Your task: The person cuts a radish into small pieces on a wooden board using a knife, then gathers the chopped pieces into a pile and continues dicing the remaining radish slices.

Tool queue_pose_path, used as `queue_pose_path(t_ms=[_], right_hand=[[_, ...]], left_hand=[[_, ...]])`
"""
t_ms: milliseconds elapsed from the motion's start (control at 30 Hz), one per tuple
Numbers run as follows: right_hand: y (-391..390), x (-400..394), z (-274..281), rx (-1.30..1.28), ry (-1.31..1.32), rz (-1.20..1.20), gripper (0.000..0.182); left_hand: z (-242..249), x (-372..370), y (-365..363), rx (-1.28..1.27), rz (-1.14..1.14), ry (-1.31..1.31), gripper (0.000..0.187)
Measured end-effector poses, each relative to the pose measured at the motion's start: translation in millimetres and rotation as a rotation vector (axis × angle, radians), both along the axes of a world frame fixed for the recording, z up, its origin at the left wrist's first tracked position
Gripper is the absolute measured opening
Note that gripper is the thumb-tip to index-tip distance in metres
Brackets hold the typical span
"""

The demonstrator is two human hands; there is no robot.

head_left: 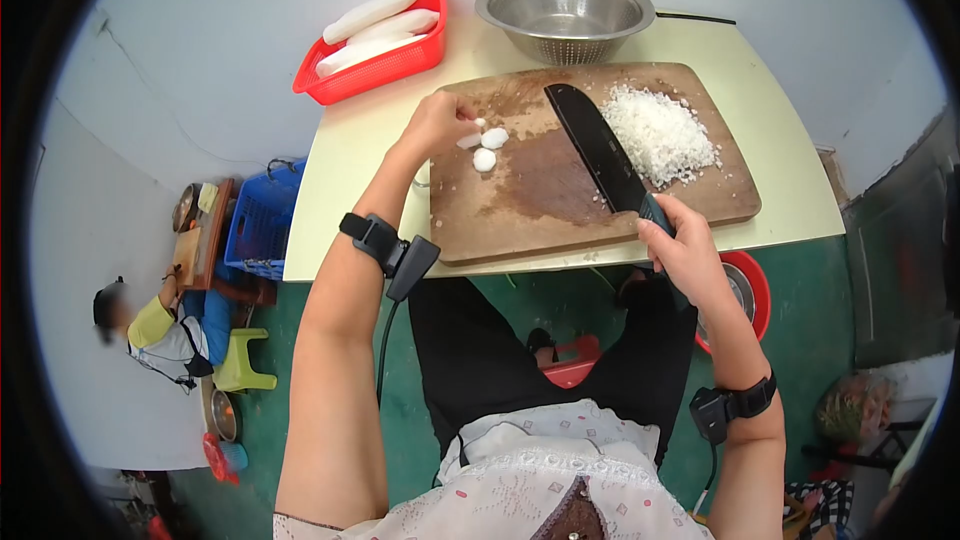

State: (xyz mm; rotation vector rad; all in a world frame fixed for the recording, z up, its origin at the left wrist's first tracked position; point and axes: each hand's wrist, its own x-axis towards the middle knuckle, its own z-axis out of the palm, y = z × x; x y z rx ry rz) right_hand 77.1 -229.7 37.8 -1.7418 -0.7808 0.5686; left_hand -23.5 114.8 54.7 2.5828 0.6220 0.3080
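Note:
A wooden cutting board (520, 210) lies on the pale table. My right hand (685, 245) is wrapped round the handle of a black-bladed knife (598, 145), whose blade lies across the middle of the board. To the blade's right is a heap of finely chopped white pieces (660, 135). At the board's left side, my left hand (440, 125) has its fingers pinched together beside a few small white pieces (485, 159). A bit of white shows at those fingertips, but whether it is gripped is too small to tell.
A red basket (375, 73) with long white peeled vegetables (372, 15) stands at the back left. Behind the board is a metal colander (565, 15). A red basin (755, 295) is below the table's right edge. Another person (165, 335) sits far left near a blue crate (262, 220).

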Motion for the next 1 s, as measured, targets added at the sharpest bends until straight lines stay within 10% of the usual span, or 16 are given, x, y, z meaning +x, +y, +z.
queue_pose_path(t_ms=[400, 633, 900, 1000], right_hand=[[1.0, 2.0, 4.5, -0.061, -0.042, 0.014, 0.028], [6.1, 9.4, -3.4, -0.078, -0.106, 0.012, 0.030], [16.9, 5.0, 27.8, -0.239, -0.640, -0.006, 0.020], [18.8, 7.0, 28.1, -0.245, -0.727, 0.054, 0.017]], left_hand=[[4.6, -8.5, -2.4, -0.010, 0.063, 0.098, 0.021], [0.6, 7.8, -74.5, -0.795, -0.027, -0.094, 0.028], [-47.4, 26.1, -123.1, 0.137, -0.011, -0.420, 0.011], [-50.6, 15.9, -129.6, 0.089, -0.046, -0.470, 0.013]])
